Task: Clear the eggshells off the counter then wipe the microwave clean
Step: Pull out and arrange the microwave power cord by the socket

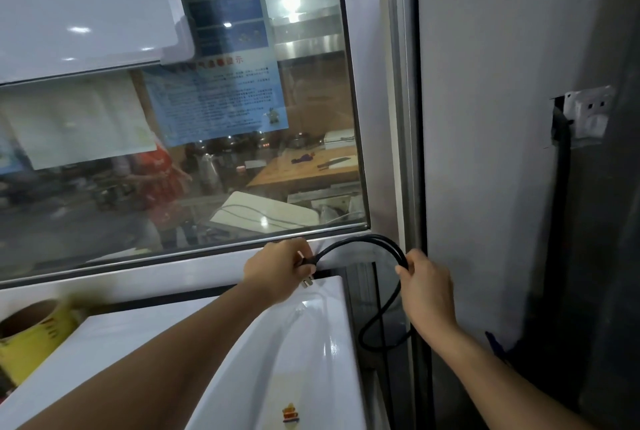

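Your two hands work at the back right corner of the white microwave [214, 353], whose glossy top fills the lower middle of the view. Its right edge runs just beside a narrow dark gap, and past that gap stands the grey wall [485, 118]; room for moving on that side is tight. Behind the top, the metal sill of the window [207, 152] crosses the view close to its rear edge.

Count: one black power cord [367, 242], one plug [307, 280] with metal prongs showing, one wall socket [588, 114] high on the right and well apart from the plug, one yellow tape roll [31, 336] at the left edge touching or just beside the top, one small coloured sticker [290, 413] near the front. No eggshells can be made out here.

Your left hand [277, 270] reaches forward over the top, forearm low, fingers curled round the plug body with the prongs pointing down toward the rear corner. Your right hand [426, 287] is raised beside the wall, fingers pinching the cord where it arches over from the plug; below that grip the cord drops in a loose loop into the gap
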{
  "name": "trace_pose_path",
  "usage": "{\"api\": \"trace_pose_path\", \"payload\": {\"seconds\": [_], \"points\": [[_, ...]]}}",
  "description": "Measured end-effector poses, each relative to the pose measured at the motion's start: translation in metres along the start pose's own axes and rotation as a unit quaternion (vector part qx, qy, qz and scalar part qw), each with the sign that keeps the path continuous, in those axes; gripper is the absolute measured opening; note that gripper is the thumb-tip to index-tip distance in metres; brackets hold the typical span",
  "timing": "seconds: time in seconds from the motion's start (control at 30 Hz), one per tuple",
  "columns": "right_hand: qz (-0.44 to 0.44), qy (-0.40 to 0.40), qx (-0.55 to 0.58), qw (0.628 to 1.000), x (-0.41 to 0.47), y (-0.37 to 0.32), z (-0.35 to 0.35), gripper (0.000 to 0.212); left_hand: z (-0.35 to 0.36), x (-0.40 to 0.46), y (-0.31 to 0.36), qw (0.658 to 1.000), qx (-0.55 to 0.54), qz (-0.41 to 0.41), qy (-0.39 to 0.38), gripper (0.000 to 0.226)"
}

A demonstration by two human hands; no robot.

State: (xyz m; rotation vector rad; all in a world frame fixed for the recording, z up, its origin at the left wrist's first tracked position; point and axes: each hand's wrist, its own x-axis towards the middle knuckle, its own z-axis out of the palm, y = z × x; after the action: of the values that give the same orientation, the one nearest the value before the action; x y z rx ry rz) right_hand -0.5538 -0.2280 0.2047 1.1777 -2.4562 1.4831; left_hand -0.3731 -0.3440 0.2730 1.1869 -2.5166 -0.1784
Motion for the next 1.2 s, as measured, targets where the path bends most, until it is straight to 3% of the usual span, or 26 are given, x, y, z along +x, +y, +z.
{"api": "trace_pose_path", "payload": {"seconds": [0.13,0.37,0.63,0.97,1.2], "points": [[0.017,0.011,0.022,1.000,-0.001,0.009,0.011,0.012,-0.001,0.006,0.000,1.000,-0.009,0.012,0.004,0.014],[0.015,0.064,0.061,0.996,-0.002,0.007,0.023,0.012,-0.013,0.015,0.000,0.994,0.096,0.061,-0.005,0.026],[0.006,0.091,0.087,0.992,0.001,0.004,0.028,0.010,-0.011,0.019,-0.004,0.999,0.033,0.040,0.000,0.032],[-0.021,0.126,0.103,0.986,0.003,0.001,0.028,0.011,-0.007,0.019,-0.008,0.997,0.061,0.021,0.047,0.026],[-0.007,0.095,0.106,0.990,0.004,0.004,0.031,0.014,-0.007,0.017,-0.009,0.998,0.056,0.025,0.031,0.032]]}}
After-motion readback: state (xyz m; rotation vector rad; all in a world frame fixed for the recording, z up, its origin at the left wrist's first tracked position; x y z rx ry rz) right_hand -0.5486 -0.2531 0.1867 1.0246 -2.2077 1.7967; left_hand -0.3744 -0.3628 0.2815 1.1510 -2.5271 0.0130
